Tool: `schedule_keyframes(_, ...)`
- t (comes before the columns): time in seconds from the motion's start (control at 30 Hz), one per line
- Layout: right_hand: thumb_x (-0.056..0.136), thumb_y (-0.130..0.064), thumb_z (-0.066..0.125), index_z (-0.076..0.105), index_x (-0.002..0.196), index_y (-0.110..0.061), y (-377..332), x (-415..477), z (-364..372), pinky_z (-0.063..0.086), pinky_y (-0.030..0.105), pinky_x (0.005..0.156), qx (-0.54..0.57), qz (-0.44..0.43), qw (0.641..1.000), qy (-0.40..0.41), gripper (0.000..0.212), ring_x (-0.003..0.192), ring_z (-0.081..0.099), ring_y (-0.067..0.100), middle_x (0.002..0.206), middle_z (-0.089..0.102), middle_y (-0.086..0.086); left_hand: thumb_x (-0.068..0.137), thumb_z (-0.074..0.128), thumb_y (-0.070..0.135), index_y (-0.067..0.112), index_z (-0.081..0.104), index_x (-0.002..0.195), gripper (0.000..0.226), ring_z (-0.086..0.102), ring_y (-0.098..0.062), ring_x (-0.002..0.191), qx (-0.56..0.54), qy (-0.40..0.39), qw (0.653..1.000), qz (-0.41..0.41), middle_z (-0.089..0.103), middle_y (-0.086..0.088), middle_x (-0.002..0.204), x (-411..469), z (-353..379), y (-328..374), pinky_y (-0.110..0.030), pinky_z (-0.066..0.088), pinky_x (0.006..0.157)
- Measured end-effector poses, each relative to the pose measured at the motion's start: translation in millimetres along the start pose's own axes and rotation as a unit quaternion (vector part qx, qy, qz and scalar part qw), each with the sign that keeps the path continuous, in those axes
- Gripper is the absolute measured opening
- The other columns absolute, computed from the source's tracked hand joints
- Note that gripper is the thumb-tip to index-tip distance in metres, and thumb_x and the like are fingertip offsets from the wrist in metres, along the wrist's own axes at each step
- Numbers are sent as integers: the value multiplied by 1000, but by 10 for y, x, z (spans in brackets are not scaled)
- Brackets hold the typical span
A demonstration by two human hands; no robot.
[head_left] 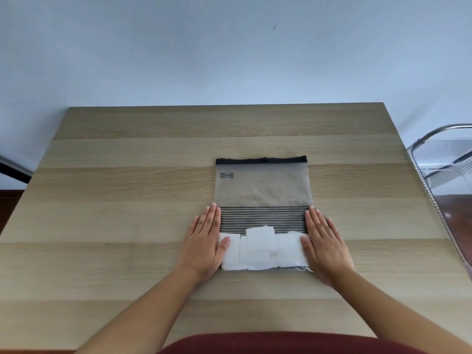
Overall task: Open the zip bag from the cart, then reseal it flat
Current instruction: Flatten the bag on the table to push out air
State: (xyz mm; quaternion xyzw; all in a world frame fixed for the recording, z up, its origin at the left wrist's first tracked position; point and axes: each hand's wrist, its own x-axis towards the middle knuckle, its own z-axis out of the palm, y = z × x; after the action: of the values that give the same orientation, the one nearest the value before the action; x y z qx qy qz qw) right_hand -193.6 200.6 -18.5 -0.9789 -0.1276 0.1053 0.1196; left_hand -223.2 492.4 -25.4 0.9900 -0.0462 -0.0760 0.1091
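A clear zip bag (pixel 263 190) lies flat on the wooden table (pixel 127 200), its black zip strip at the far end and a striped band across its middle. Several white pads (pixel 258 247) sit inside its near end. My left hand (pixel 205 241) rests palm down along the bag's left edge, thumb on the pads. My right hand (pixel 323 242) lies flat along the right edge, thumb touching the pads too. Both hands have straight fingers and grip nothing.
A clear acrylic cart (pixel 445 169) with a metal rim stands off the table's right side. A pale wall runs behind the table's far edge. A dark bar (pixel 12 168) shows at the left.
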Motion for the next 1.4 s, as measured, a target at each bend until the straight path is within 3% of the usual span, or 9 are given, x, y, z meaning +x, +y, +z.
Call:
schedule_keyframes(0.13, 100, -32, 21, 4, 149, -13, -40, 216, -187, -1, 33, 119, 122, 89, 986, 69, 55, 141, -8, 6, 159, 3, 4, 89, 4, 52, 14, -15, 142, 68, -17, -11, 141, -15, 18, 999, -23, -12, -1, 156, 137, -151, -119, -30, -8, 116)
schedule_keyframes(0.2, 98, -39, 17, 1, 149, -17, -207, 440, -305, -2, 34, 119, 135, 82, 982, 103, 57, 142, -9, 7, 158, -2, -2, 93, 10, 47, 15, -15, 143, 64, -16, -13, 142, -13, 44, 999, -25, -13, -2, 155, 305, -223, -50, -32, -5, 118)
schedule_keyframes(0.3, 93, -43, 5, -12, 145, -20, -583, 774, -312, -9, 34, 116, 89, 11, 993, 75, 59, 142, -17, 10, 154, -15, -5, 94, 14, 41, 15, -17, 143, 64, -18, -13, 141, -22, 65, 997, -18, -16, -3, 156, 618, -232, 216, -34, -6, 117)
schedule_keyframes(0.4, 95, -41, 7, -21, 140, -20, -816, 952, -85, -14, 33, 115, 23, -44, 999, 3, 57, 139, -25, 11, 155, -21, -1, 94, 11, 39, 13, -14, 144, 62, -16, -15, 143, -35, 43, 998, -11, -13, -6, 157, 830, -127, 455, -34, -6, 117)
schedule_keyframes(0.6, 94, -41, 2, -13, 146, -17, -756, 1037, 124, -12, 35, 117, -47, -66, 997, -8, 60, 142, -18, 9, 159, -13, 0, 97, 15, 40, 11, -6, 147, 61, -8, -16, 145, -18, 39, 999, -10, -5, -6, 159, 872, 39, 433, -30, -8, 115)
schedule_keyframes(0.97, 97, -42, 7, -12, 147, -16, -595, 993, 55, -11, 29, 116, -42, -46, 998, 11, 59, 142, -17, 7, 156, -15, -3, 93, 11, 39, 14, -8, 147, 62, -7, -14, 145, 2, 46, 999, -28, -4, -4, 159, 847, 28, 298, -31, -6, 115)
schedule_keyframes(1.1, 95, -44, 3, -17, 145, -18, -355, 937, 16, -12, 28, 115, -46, -20, 999, 17, 59, 140, -20, 6, 152, -21, -6, 91, 5, 41, 15, -12, 146, 63, -13, -11, 143, 6, 45, 998, -42, -8, -2, 159, 822, 32, 169, -32, -5, 116)
schedule_keyframes(1.4, 96, -43, 5, -14, 146, -17, 143, 834, -82, -9, 30, 117, -46, 53, 997, 18, 60, 141, -18, 7, 156, -16, -3, 92, 6, 42, 15, -16, 144, 63, -14, -11, 142, 19, 41, 996, -78, -12, -2, 158, 806, -6, -12, -33, -8, 115)
